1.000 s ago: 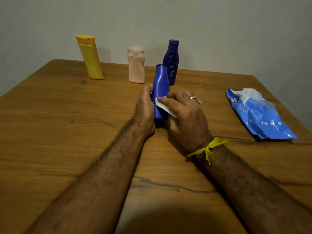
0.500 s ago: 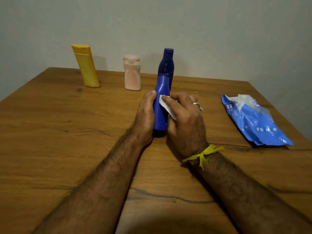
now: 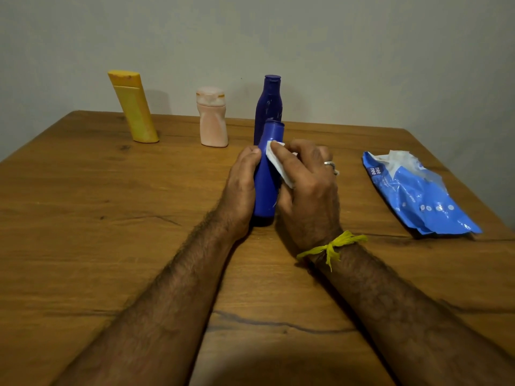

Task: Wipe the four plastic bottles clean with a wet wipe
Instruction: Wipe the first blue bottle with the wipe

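My left hand [image 3: 242,188] grips the blue bottle [image 3: 267,179] low (light, slick, tippy, I judge) while my right hand [image 3: 308,179] pinches the wipe [image 3: 274,158] against it.

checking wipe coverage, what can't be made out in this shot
Head view only:
- blue bottle: its sides hidden by left hand and right hand.
- wet wipe: mostly under right fingers.
- dark blue bottle: base hidden behind the blue bottle.
- wipes pack: print too small.

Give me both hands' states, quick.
Left hand: grips the blue bottle.
Right hand: pinches the wipe against that bottle.
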